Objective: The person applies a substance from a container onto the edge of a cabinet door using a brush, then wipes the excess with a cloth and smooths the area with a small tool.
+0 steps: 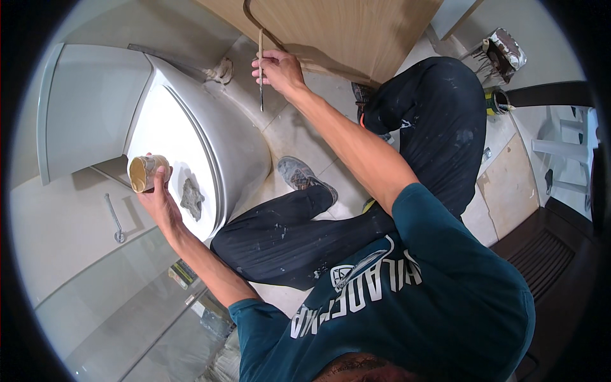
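My left hand (pixel 159 200) grips a small cup (pixel 139 173) with tan-coloured contents, held over the white toilet lid (pixel 170 127). A crumpled grey cloth or patch (pixel 191 198) lies on that lid. In my right hand (pixel 280 71) is a thin paintbrush (pixel 261 39), its dark tip pointing down, held beside a light wooden panel (pixel 356 25). The panel fills the top of the view, and the brush's shadow or a dark curved line shows near it.
My bent legs (pixel 433 108) and shoe (pixel 299 175) are on the tiled floor. At right are a stained metal tray (pixel 503 54), an open can (pixel 496 102), a white plastic stool (pixel 566 146) and dark slatted furniture (pixel 534 254). A glass panel (pixel 114 318) stands lower left.
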Demonstrator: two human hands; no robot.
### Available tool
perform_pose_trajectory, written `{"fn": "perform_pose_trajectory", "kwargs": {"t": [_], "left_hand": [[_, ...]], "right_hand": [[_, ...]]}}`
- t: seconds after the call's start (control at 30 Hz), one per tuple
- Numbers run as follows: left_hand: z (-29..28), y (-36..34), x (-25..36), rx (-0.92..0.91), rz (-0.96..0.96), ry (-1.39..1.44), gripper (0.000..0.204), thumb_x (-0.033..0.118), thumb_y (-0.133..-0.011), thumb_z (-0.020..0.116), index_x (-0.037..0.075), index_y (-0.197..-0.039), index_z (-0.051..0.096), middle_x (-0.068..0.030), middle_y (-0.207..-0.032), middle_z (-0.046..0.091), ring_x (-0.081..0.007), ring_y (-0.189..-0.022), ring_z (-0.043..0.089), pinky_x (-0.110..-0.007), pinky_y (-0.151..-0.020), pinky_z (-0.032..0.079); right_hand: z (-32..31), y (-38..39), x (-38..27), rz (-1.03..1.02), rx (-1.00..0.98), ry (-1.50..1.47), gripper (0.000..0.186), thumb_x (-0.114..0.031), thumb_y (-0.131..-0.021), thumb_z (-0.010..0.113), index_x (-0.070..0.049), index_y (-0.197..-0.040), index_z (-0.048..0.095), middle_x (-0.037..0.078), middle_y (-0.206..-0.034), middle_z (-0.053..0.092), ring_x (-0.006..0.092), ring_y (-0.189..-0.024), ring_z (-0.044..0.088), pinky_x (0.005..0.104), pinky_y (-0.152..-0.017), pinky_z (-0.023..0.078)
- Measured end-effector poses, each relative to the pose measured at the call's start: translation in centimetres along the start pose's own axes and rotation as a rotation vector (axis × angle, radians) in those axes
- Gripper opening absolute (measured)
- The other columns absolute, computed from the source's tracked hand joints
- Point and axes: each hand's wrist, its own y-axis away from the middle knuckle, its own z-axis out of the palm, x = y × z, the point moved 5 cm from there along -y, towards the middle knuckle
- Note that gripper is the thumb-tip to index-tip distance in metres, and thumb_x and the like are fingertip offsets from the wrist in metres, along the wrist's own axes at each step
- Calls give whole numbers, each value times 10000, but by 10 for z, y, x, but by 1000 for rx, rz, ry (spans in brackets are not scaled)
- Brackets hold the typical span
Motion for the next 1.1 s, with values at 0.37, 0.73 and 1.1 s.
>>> {"fn": "perform_pose_trajectory", "kwargs": {"t": [0.37,0.73,1.1], "left_hand": [[0,0,0,-1,-9,-2,638,90,-877,788,-34,-1422,481,-170,-1378,573,-273,-1220,594,-397,-953,574],[0,0,0,-15,8,5,637,96,-878,791,-27,-1423,485,-171,-1383,576,-262,-1218,594,-394,-939,569],[-1,-1,-3,-9,-2,-6,647,95,-879,793,-38,-1428,477,-177,-1387,574,-267,-1208,606,-401,-943,576]], "right_hand": [[-1,-2,6,25,6,-2,293,-86,-1009,557,47,-1260,626,137,-1132,728,212,-918,731,345,-775,631],[-4,3,7,-15,50,-67,260,-64,-994,565,60,-1208,647,147,-1058,739,197,-826,731,332,-669,618],[-13,6,15,44,52,54,291,-85,-1001,566,56,-1247,634,149,-1104,730,202,-875,731,326,-729,633]]}}
